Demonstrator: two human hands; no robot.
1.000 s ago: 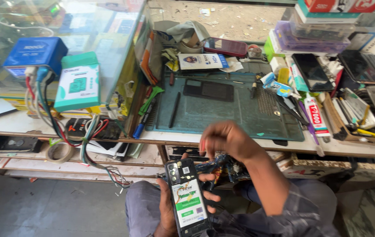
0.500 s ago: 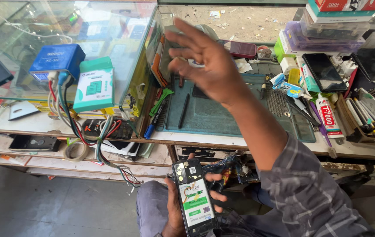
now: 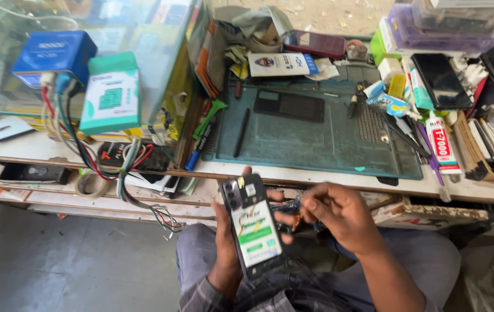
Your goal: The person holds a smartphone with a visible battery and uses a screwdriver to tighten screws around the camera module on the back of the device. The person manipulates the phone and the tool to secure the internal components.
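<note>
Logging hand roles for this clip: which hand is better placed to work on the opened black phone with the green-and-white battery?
Right. The left hand is occupied gripping the opened black phone upright over the lap, while the right hand hovers just beside its edge, fingers pinched, possibly around something too small to tell.

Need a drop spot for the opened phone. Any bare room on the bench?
The work mat is bare in its lower middle, between the black pen and the metal grille, below the dark phone. Crowded: the mat's right edge, with tools and a glue tube, and the wire bundle on the left.
</note>
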